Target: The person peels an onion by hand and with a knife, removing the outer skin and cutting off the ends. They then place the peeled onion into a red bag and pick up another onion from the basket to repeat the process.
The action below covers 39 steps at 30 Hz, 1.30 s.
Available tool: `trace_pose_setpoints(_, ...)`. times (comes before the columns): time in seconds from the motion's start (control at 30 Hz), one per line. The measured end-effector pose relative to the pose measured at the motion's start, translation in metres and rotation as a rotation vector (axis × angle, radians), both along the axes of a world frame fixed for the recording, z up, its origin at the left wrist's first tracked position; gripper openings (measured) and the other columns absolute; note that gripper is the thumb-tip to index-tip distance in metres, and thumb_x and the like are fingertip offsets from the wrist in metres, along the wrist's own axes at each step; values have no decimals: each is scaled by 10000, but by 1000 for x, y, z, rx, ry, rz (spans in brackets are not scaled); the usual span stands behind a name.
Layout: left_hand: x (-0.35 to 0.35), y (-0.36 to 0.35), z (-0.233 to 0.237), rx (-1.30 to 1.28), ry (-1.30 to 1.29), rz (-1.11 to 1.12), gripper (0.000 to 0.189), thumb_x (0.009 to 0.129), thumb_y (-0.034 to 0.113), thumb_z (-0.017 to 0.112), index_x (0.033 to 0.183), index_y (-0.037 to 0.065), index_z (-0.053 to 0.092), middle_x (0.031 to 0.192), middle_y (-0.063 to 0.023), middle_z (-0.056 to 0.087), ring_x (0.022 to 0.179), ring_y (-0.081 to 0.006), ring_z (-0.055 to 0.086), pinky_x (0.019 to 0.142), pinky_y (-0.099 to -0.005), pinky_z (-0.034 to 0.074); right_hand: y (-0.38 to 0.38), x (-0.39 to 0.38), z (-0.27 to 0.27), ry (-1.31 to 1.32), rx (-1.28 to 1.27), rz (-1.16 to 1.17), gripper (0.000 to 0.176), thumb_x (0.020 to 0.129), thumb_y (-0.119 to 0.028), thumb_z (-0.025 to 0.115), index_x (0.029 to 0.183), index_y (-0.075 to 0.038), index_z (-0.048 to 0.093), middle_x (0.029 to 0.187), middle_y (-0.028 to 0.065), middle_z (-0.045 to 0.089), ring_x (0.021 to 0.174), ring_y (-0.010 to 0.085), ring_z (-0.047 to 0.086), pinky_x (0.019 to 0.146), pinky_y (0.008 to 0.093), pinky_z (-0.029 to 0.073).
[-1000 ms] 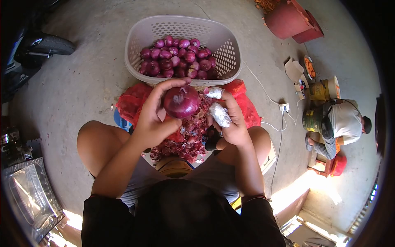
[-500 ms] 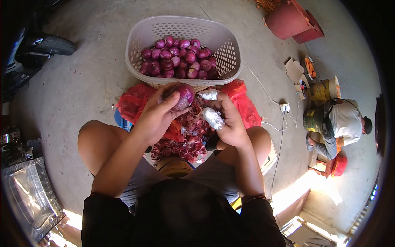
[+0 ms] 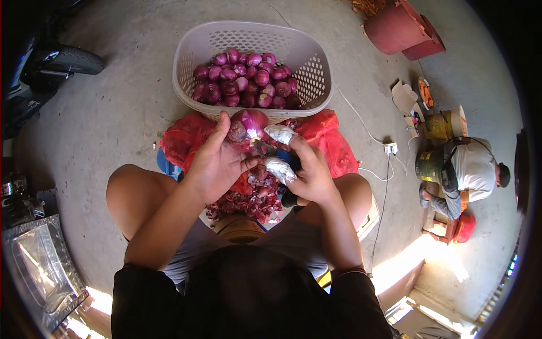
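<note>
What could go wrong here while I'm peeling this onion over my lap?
1. The right hand seems to grip a knife close to the left hand; its thumb is bare, unlike the taped fingers, so a slip might cut it.
2. The onion sits high in the left hand and may drop onto the peels, not into the basket.

hands: two, left hand [image 3: 217, 164] and right hand [image 3: 310, 175]
held onion [image 3: 248, 125]: one
knife [image 3: 289, 198]: one
wrapped fingers [image 3: 280, 134]: two
basket [image 3: 192, 51]: one
basket onions [image 3: 243, 85]: about twenty showing
red mesh sack [image 3: 330, 138]: one
other person [image 3: 463, 169]: one
tyre [image 3: 70, 61]: one
</note>
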<state>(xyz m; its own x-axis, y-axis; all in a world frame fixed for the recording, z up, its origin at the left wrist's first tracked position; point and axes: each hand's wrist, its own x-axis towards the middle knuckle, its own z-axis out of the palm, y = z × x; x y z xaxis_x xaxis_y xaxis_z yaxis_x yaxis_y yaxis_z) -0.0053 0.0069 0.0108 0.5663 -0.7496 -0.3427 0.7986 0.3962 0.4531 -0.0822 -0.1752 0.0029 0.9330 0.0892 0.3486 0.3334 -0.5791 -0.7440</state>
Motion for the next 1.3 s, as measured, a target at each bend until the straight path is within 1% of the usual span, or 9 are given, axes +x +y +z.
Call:
trace_pose_setpoints(0.17, -1, -1, 4, 3, 1, -6, 579, 903, 574, 348, 1234, 118, 483, 1164, -19, 561, 1043, -129, 509, 865, -300, 385, 0, 0, -3, -1, -15, 10, 539, 663, -73, 720, 1158, -55, 507, 876, 154, 607, 752, 337, 624, 622, 379, 483)
trace_pose_setpoints(0.37, -2, -1, 1, -43, -2, -10, 566, 913, 560, 339, 1243, 122, 476, 1171, -16, 556, 1047, -129, 505, 868, -304, 379, 6, 1, -1, -13, 112, -25, 509, 666, -72, 723, 1136, -56, 528, 856, 145, 614, 735, 324, 626, 623, 366, 484)
trace_pose_setpoints(0.77, -4, 1, -5, -86, 21, -51, 542, 914, 549, 354, 1227, 127, 486, 1156, -12, 563, 1017, -128, 515, 818, -293, 384, 6, 8, -1, -77, 66, -76, 463, 652, -54, 698, 1097, -31, 575, 846, 137, 617, 735, 314, 624, 631, 356, 490)
trace_pose_setpoints(0.9, -6, 0, -4, -112, 16, -58, 541, 915, 542, 357, 1222, 114, 485, 1156, -14, 562, 1010, -129, 525, 841, -291, 386, 3, 9, 1, -134, 111, -75, 419, 677, -64, 691, 1081, -18, 589, 844, 131, 617, 709, 305, 609, 640, 342, 494)
trace_pose_setpoints(1.0, -7, 0, 4, -103, -2, -19, 530, 911, 518, 400, 1220, 95, 480, 1144, -21, 564, 1016, -128, 529, 869, -293, 392, 3, 9, 0, -186, 117, -31, 426, 721, -76, 694, 1114, -20, 540, 873, 135, 627, 726, 268, 622, 654, 323, 491)
trace_pose_setpoints(1.1, -3, 3, -3, -103, -181, 66, 458, 889, 349, 555, 1226, 53, 463, 1157, -57, 546, 1040, -140, 523, 895, -305, 416, 4, -5, -11, 21, 349, -112, 444, 766, -69, 678, 1150, -23, 461, 926, 138, 636, 783, 215, 633, 681, 303, 489)
trace_pose_setpoints(1.2, -2, 0, 5, 76, -550, 251, 491, 802, 103, 666, 1230, 10, 444, 1182, -96, 516, 1074, -161, 507, 905, -315, 438, -2, 1, -9, -40, 321, -8, 453, 785, -45, 662, 1156, -28, 404, 924, 126, 635, 788, 170, 625, 679, 286, 489)
trace_pose_setpoints(1.23, 0, 1, 11, 91, -520, 273, 588, 698, -50, 702, 1224, -14, 440, 1212, -123, 488, 1107, -177, 489, 933, -320, 431, 0, -2, -2, 68, 410, -45, 380, 792, -10, 624, 1120, -23, 432, 868, 93, 631, 743, 161, 618, 668, 284, 490)
trace_pose_setpoints(1.3, 8, 3, 4, 134, -782, 301, 611, 674, -57, 720, 1218, -15, 445, 1218, -125, 485, 1113, -178, 486, 940, -318, 424, -8, -4, 1, 97, 416, 17, 306, 845, 9, 522, 1135, 1, 425, 868, 92, 600, 658, 119, 549, 586, 235, 441)
